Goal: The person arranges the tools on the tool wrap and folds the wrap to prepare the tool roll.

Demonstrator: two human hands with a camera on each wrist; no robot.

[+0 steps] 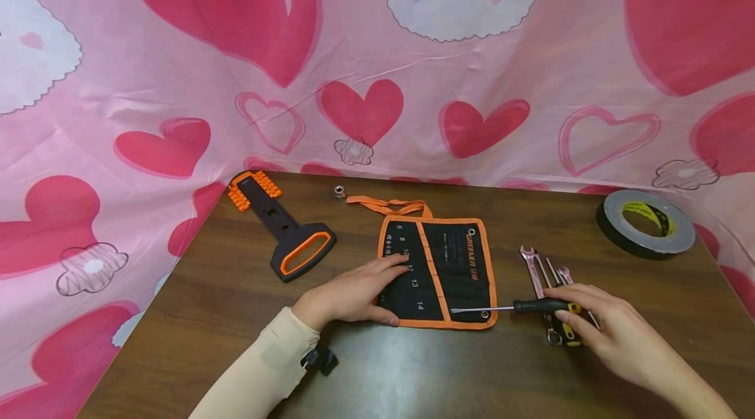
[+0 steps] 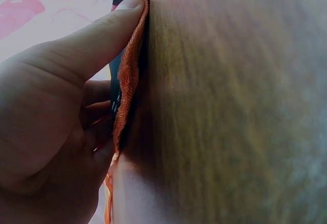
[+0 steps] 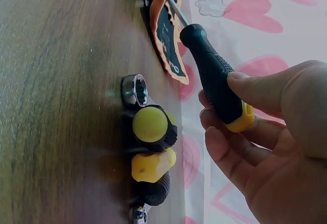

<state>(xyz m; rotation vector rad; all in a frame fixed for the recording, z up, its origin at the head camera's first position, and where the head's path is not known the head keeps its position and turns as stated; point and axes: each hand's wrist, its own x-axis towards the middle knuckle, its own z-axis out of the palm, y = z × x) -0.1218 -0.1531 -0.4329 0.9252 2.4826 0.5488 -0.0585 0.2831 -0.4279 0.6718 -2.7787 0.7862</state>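
A black tool pouch [image 1: 457,255] with orange edging and printed numbers lies flat on the table. My left hand [image 1: 356,288] rests on its left part, fingers spread; in the left wrist view the thumb [image 2: 110,35] lies along the orange edge. With my right hand [image 1: 613,334] I pinch a slotted screwdriver [image 1: 539,305] by its black and yellow handle. Its blade points left, the tip over the pouch near the lower end of the orange divider. Beneath that hand lie wrenches [image 1: 533,271] and other screwdrivers [image 3: 153,125], partly hidden in the head view.
A black and orange tool with a loop handle [image 1: 303,252] lies at the left. A small metal socket [image 1: 339,191] stands near the pouch's orange strap [image 1: 389,204]. At the back right is a roll of tape [image 1: 613,225]. Pink heart-patterned cloth [image 1: 366,117] hangs behind the table.
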